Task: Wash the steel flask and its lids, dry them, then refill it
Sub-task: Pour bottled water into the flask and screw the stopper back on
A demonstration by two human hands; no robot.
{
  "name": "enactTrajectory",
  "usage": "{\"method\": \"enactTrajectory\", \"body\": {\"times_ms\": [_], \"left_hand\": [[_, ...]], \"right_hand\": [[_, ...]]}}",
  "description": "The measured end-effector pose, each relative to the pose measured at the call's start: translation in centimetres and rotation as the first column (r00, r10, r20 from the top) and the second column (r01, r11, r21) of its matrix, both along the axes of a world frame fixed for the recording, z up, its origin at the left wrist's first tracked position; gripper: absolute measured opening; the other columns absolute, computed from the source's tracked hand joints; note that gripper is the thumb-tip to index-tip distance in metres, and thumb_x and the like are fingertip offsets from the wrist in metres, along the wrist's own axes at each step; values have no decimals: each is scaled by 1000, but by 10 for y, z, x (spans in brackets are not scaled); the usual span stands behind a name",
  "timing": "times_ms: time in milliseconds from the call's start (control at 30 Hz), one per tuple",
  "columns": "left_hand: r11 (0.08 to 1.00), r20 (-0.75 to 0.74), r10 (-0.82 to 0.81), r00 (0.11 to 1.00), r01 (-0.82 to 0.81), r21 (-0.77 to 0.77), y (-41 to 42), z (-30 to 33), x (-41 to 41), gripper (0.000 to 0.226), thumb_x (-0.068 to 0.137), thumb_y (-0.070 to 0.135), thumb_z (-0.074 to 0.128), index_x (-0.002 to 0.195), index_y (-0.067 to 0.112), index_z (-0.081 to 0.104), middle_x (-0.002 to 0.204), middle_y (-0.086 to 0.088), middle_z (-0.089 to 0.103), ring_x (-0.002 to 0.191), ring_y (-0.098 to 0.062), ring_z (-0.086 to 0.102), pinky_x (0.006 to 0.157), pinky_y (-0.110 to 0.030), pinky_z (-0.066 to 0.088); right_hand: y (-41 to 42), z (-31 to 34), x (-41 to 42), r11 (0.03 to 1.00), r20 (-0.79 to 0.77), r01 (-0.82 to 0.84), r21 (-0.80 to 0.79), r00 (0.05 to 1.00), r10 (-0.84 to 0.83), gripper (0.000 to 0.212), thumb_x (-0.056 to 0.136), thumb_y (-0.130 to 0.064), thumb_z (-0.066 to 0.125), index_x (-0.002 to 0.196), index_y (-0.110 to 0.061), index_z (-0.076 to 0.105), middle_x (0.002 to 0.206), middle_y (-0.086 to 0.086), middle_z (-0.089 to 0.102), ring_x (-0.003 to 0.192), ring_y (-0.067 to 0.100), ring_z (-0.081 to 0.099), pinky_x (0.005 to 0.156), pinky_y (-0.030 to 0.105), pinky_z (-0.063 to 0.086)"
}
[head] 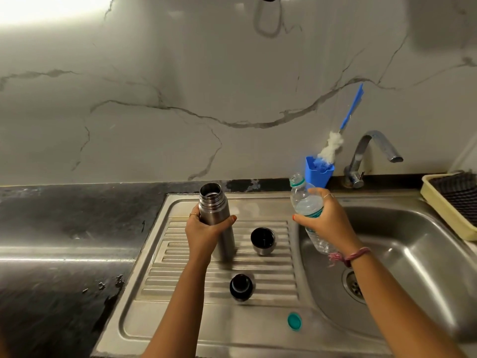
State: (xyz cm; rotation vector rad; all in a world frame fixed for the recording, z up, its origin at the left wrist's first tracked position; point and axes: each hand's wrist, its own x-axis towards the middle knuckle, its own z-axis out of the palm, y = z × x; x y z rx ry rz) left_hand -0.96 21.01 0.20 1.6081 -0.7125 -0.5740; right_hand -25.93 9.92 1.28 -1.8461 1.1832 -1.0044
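Observation:
The steel flask (215, 210) stands upright and uncapped on the ribbed drainboard (273, 277), and my left hand (204, 228) grips its body. My right hand (327, 218) holds a clear plastic water bottle (305, 202), open at the top and tilted with its neck towards the flask, over the edge between drainboard and basin. The steel cup lid (262, 240) sits mouth up just right of the flask. The black inner lid (241, 286) lies nearer me on the ribs. The bottle's teal cap (294, 321) rests on the flat front of the drainboard.
The sink basin (413, 254) with its drain (355, 284) is at the right, the tap (371, 153) behind it. A blue holder (318, 173) with a bottle brush (333, 147) stands by the wall. A cream tray (449, 205) sits at far right. Dark wet countertop (64, 228) spreads left.

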Motion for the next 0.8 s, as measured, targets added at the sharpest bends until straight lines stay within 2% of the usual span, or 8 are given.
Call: {"method": "enactTrajectory", "body": {"times_ms": [100, 233, 367, 600, 700, 800], "left_hand": [[1000, -13, -2, 1000, 3, 7, 1, -4, -1, 62, 60, 14, 93, 112, 20, 60, 104, 7, 68, 94, -8, 64, 72, -19, 50], [1000, -21, 0, 1000, 0, 12, 1, -7, -2, 59, 61, 13, 93, 109, 23, 59, 102, 9, 68, 92, -6, 64, 70, -17, 48], [1000, -17, 1, 1000, -1, 12, 1, -10, 0, 57, 62, 14, 93, 107, 24, 59, 101, 10, 68, 92, -6, 64, 70, -17, 49], [1000, 1, 6, 1000, -6, 25, 2, -16, 4, 64, 62, 17, 93, 116, 17, 58, 107, 4, 67, 96, -10, 64, 74, -20, 50], [1000, 2, -2, 1000, 2, 21, 2, -18, 4, 66, 63, 17, 92, 118, 19, 56, 109, 5, 66, 97, -9, 63, 76, -22, 51], [1000, 10, 0, 1000, 0, 16, 1, -20, 4, 70, 63, 18, 92, 121, 21, 53, 111, 6, 65, 99, -9, 62, 79, -23, 51]], "right_hand": [[1, -5, -4, 1000, -14, 21, 2, 1000, -21, 73, 65, -21, 86, 127, -17, 47, 119, 3, 54, 106, 15, 54, 84, 21, 45], [3, -9, -7, 1000, -26, 20, -7, 999, -20, 74, 65, -20, 86, 128, -15, 47, 115, -1, 53, 102, 11, 52, 75, 5, 39], [3, -12, -9, 1000, -44, 18, -22, 999, -19, 74, 65, -18, 86, 128, -13, 47, 114, -3, 51, 101, 9, 52, 67, -1, 40], [3, -21, -8, 1000, -57, 4, -28, 998, -6, 76, 64, -19, 86, 129, -15, 47, 120, 0, 52, 106, 11, 52, 76, 5, 39], [4, -24, -8, 999, -61, 10, -30, 998, -11, 78, 64, -21, 87, 130, -14, 47, 123, 3, 53, 108, 14, 52, 81, 15, 41], [5, -27, -8, 1000, -60, 6, -19, 998, -7, 79, 64, -20, 87, 131, -14, 46, 125, 5, 53, 110, 15, 52, 82, 16, 41]]}}
